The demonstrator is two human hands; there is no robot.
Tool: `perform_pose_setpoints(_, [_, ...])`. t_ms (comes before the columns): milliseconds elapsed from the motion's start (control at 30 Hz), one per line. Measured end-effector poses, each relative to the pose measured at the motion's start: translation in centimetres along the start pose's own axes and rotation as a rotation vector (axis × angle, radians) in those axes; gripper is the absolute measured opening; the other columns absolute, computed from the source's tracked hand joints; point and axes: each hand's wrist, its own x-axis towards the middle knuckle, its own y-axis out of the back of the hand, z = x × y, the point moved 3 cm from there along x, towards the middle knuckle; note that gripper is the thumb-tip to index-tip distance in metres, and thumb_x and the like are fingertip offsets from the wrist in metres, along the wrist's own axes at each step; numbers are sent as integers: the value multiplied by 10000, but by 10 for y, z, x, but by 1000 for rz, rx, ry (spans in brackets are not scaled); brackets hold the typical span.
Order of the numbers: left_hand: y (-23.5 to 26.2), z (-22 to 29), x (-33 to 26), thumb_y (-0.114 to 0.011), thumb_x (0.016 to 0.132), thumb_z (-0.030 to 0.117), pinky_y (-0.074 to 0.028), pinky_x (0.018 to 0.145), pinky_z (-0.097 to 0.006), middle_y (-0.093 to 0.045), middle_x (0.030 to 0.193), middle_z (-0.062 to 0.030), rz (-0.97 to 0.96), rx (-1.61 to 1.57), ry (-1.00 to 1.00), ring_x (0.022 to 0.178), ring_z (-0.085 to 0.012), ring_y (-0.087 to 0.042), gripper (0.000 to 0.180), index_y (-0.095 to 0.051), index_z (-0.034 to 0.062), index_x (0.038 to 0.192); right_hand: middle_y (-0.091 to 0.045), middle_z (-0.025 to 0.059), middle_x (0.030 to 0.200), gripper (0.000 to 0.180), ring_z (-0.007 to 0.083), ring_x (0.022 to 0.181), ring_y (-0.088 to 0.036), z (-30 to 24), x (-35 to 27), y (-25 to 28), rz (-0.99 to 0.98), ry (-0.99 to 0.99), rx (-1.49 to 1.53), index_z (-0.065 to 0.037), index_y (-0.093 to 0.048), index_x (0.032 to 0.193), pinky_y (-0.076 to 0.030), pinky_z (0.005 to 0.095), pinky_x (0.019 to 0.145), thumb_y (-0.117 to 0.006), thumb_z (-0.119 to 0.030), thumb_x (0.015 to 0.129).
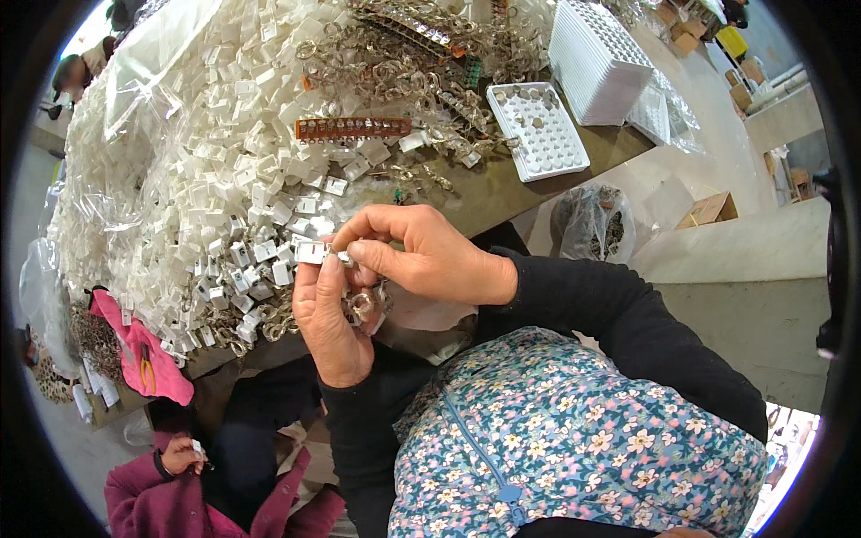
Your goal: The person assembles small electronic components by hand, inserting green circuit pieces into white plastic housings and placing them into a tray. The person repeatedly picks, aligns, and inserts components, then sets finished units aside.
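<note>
My left hand point(330, 327) grips a small white rectangular plastic case point(311, 252) between thumb and fingers, in front of the pile. Metal split rings point(362, 305) show against the palm of the same hand. My right hand point(439, 255) meets it from the right, thumb and forefinger pinched together at the case's right end. What lies between those fingertips is mostly hidden; only a small white bit shows. Just beyond both hands, many similar white plastic cases point(265, 251) lie loose on the table.
A large heap of white cases under clear plastic point(143, 117) covers the left. Metal rings and orange strips point(352, 128) lie behind. A white tray point(556, 163) and stacked trays point(619, 90) stand at right. A co-worker's hand point(182, 455) and a pink cloth with pliers point(147, 368) are at lower left.
</note>
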Motion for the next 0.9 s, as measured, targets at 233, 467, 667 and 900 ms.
perform_pose_setpoints(233, [4,1,-8,-524,942,219,-329,340,-175,-535,737,-18,47,-60,-66,485,-47,-467,303,-473,5,1150,-616,52,844,132,75,759,-572,-10,-9,-4,-90,-52,8,43,-545,1011,-489,235,694,-514,-68,946])
perform_pose_setpoints(467, [7,2,-12,-533,942,218,-348,358,-184,-530,745,-15,27,-63,-105,501,-54,-475,294,-478,16,1148,-646,88,757,130,135,688,-622,-12,-8,-10,-38,-17,-37,38,-572,933,-496,278,630,-565,-84,888])
perform_pose_setpoints(667, [9,4,-14,-544,942,212,-335,366,-177,-532,728,-8,42,-32,-188,494,-47,-460,264,-500,35,1132,-654,63,773,104,94,707,-599,-18,-9,-8,-69,27,-231,31,-583,902,-496,257,654,-585,-70,877])
perform_pose_setpoints(900, [13,6,-14,-590,922,178,-346,446,-159,-552,750,2,6,132,-302,546,-31,-465,232,-522,47,1101,-642,55,743,116,81,687,-573,-16,-5,-9,-49,-27,-164,25,-598,870,-483,258,633,-618,-87,850])
